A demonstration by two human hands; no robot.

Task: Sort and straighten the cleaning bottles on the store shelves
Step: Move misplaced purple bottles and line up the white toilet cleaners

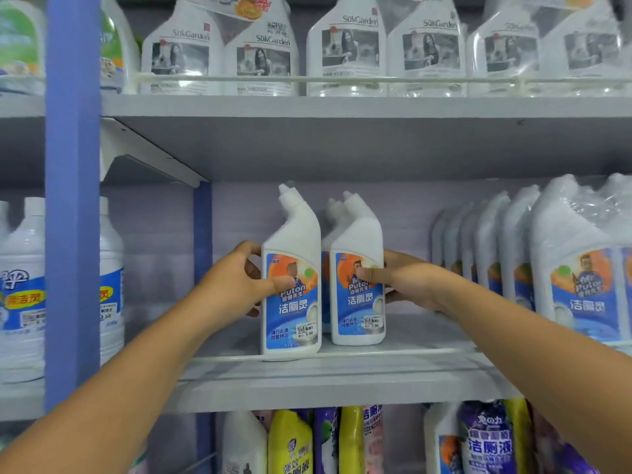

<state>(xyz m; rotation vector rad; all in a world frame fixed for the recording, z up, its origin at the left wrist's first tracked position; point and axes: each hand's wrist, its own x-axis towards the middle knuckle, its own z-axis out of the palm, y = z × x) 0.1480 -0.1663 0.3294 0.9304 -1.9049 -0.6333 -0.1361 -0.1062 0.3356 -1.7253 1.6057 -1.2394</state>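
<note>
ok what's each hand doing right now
Left hand: holding the front white angled-neck toilet cleaner bottle.
Right hand: holding the neighbouring white angled-neck bottle.

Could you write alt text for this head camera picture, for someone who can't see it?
Two bare hands, left hand and right hand, each grip a white angled-neck toilet cleaner bottle, left bottle and right bottle, on a grey store shelf among other cleaning bottles.

2 bottles (292,295) mid-shelf (335,374), row (513,248) at right
</note>
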